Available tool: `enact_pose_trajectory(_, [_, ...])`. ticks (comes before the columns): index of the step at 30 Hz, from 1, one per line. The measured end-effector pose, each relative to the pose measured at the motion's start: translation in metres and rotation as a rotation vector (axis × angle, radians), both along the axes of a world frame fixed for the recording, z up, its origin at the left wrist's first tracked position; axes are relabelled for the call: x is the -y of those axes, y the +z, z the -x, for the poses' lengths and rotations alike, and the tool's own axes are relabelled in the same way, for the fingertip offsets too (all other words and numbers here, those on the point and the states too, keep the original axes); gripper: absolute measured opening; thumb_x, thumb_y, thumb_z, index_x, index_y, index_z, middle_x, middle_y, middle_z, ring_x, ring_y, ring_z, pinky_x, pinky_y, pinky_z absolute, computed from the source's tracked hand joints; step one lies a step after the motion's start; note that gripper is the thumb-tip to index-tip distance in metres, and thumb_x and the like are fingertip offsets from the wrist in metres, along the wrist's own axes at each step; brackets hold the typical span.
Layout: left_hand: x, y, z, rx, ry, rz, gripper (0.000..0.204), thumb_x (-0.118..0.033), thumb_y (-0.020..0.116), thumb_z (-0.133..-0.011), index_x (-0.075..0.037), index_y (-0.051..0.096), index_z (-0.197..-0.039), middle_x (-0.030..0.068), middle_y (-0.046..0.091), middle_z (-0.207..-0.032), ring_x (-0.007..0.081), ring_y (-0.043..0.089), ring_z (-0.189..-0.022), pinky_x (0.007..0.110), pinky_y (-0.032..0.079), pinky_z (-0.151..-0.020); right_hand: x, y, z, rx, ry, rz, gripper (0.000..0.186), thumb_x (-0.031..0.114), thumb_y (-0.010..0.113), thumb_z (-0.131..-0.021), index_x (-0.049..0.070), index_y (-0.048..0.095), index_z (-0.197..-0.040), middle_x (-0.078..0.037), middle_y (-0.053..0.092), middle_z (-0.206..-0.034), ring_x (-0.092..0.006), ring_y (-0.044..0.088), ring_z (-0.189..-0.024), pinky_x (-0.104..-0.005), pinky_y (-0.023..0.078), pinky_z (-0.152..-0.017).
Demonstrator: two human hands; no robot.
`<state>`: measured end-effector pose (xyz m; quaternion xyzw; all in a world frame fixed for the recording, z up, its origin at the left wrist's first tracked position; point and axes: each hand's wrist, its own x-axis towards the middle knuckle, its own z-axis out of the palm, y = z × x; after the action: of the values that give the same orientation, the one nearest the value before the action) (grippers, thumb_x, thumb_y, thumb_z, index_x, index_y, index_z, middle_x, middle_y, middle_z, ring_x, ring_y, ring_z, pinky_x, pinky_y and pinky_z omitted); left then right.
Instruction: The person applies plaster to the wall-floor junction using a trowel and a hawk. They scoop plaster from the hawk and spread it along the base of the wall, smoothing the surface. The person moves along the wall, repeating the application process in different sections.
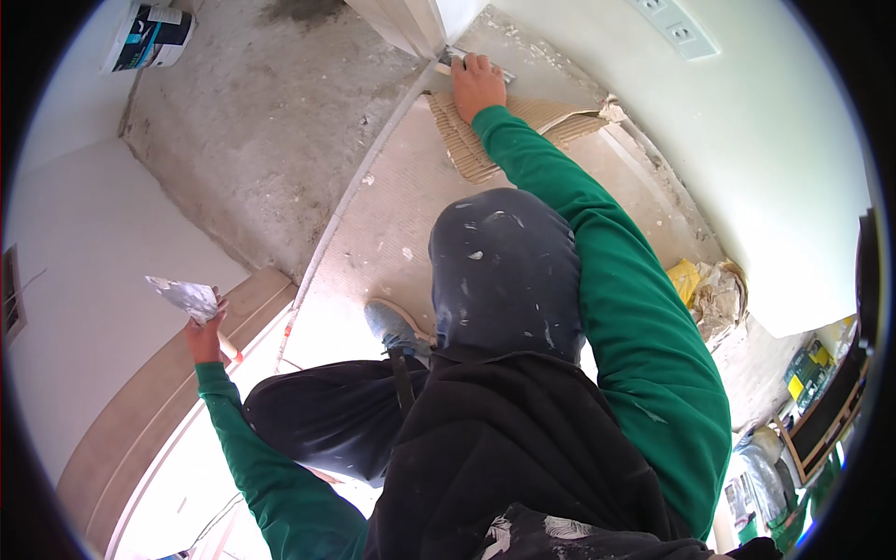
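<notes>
Out to the left, my left hand (205, 338) is closed around a putty knife (189, 299). Its wide blade carries white smears, and a pale handle with a red end sticks out below the fingers. My right hand (479, 87) reaches far forward to the foot of the door frame (425, 26), closed on a second blade tool, seemingly a wide putty knife (510, 77); the fingers cover most of it. Beneath my right wrist lies a torn piece of corrugated cardboard (464, 145) on the floor. White spots mark my dark knee.
A white and dark bucket (154, 37) stands at the far left. Sockets (681, 35) sit on the right wall. Crumpled brown paper (719, 299) with yellow bits lies along that wall, with assorted goods (810, 373) nearer. A pale strip (350, 191) divides the two floors.
</notes>
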<state>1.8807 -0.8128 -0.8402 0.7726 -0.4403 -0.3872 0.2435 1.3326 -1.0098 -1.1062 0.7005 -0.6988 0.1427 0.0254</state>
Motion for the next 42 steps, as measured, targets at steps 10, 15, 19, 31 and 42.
enact_pose_trajectory(10, [-0.002, 0.002, 0.0, 0.022, -0.024, -0.008, 0.048, 0.0, 0.059, -0.077, 0.011, 0.051, -0.123, 0.0173, 0.059, -0.126, 0.0252, 0.063, -0.107, 0.033, 0.049, -0.093, 0.008, 0.032, 0.021, 0.024, 0.01, -0.052, 0.017, 0.017, 0.056, -0.081, 0.01, 0.068, -0.092, -0.008, 0.059, -0.102, -0.0268, 0.054, -0.105, -0.0472, 0.047, -0.084])
enact_pose_trajectory(15, [-0.004, 0.001, -0.005, 0.022, -0.033, -0.011, 0.049, 0.002, 0.058, -0.077, 0.011, 0.051, -0.124, 0.0173, 0.059, -0.125, 0.0249, 0.063, -0.107, 0.033, 0.049, -0.093, 0.009, 0.018, 0.005, -0.011, 0.015, -0.054, 0.017, 0.016, 0.056, -0.081, 0.009, 0.067, -0.092, -0.008, 0.059, -0.103, -0.0263, 0.053, -0.105, -0.0466, 0.046, -0.084])
enact_pose_trajectory(19, [-0.005, -0.001, -0.009, 0.011, -0.039, -0.02, 0.049, 0.0, 0.058, -0.077, 0.011, 0.051, -0.124, 0.0174, 0.059, -0.125, 0.0249, 0.063, -0.107, 0.032, 0.049, -0.092, 0.001, 0.021, 0.004, 0.016, 0.106, -0.058, 0.019, 0.016, 0.055, -0.082, 0.008, 0.066, -0.095, -0.007, 0.058, -0.103, -0.0257, 0.053, -0.105, -0.0457, 0.046, -0.083])
enact_pose_trajectory(31, [-0.005, 0.005, 0.001, -0.02, -0.029, -0.013, 0.048, -0.002, 0.062, -0.078, 0.011, 0.051, -0.123, 0.016, 0.06, -0.124, 0.0241, 0.063, -0.106, 0.032, 0.049, -0.092, -0.011, 0.006, -0.003, -0.026, 0.039, 0.059, 0.025, 0.017, 0.054, -0.083, 0.008, 0.062, -0.105, -0.007, 0.058, -0.106, -0.0253, 0.053, -0.104, -0.0437, 0.045, -0.082])
enact_pose_trajectory(42, [-0.003, 0.001, -0.001, -0.057, -0.024, -0.045, 0.05, 0.002, 0.061, -0.077, 0.011, 0.05, -0.125, 0.0172, 0.059, -0.125, 0.0247, 0.062, -0.107, 0.033, 0.048, -0.093, 0.001, -0.004, -0.003, -0.061, 0.003, 0.053, 0.028, 0.018, 0.053, -0.084, 0.007, 0.062, -0.108, -0.009, 0.058, -0.107, -0.026, 0.052, -0.106, -0.0454, 0.045, -0.086])
